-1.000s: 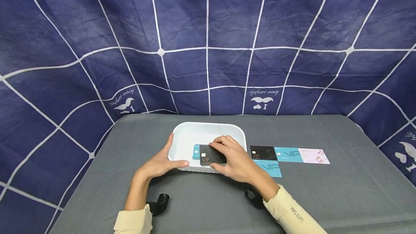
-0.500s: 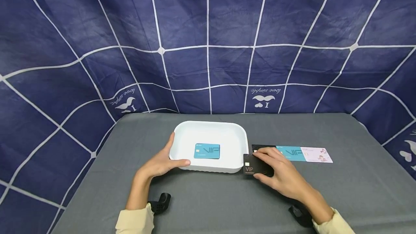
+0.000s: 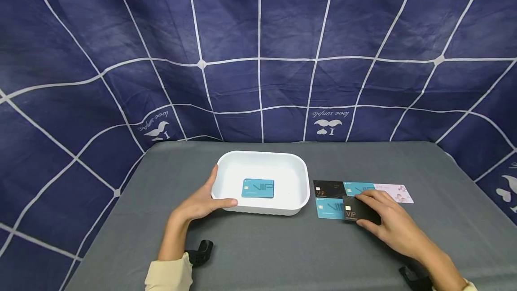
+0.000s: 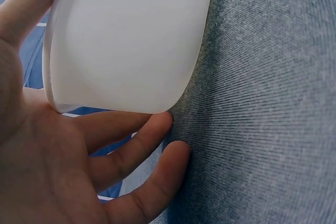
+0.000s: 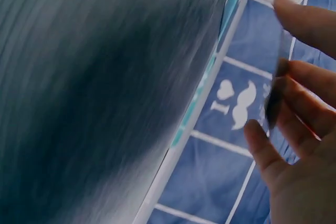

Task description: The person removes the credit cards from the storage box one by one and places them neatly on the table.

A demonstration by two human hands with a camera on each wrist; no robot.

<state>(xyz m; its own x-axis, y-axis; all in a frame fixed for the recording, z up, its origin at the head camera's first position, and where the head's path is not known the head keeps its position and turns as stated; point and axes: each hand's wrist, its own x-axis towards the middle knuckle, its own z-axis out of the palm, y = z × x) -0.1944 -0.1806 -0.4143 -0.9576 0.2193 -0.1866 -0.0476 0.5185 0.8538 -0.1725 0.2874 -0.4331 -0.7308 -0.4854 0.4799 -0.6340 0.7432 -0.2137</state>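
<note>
My right hand (image 3: 393, 228) pinches a black VIP card (image 3: 356, 210) between thumb and fingers, just right of a blue VIP card (image 3: 329, 210). In the right wrist view the held card (image 5: 273, 103) shows edge-on, raised off the cloth. Behind it lie a black card (image 3: 328, 188), a second blue card (image 3: 357, 187) and a pink card (image 3: 400, 193) in a row. A white plastic tray (image 3: 291, 178) has another blue VIP card (image 3: 251, 194) flat inside. My left hand (image 3: 198, 203) holds the tray's left front corner, thumb along the front, fingers at the left side.
Grey cloth (image 3: 262, 246) covers the table. A blue curtain (image 3: 226, 89) with white grid lines hangs behind it. Black wrist cameras sit under both forearms, the left camera (image 3: 199, 253) near the table's front.
My right hand has carried the black card from over the tray rightward, past the lower blue card, to that card's right side. My left hand stays on the tray.
</note>
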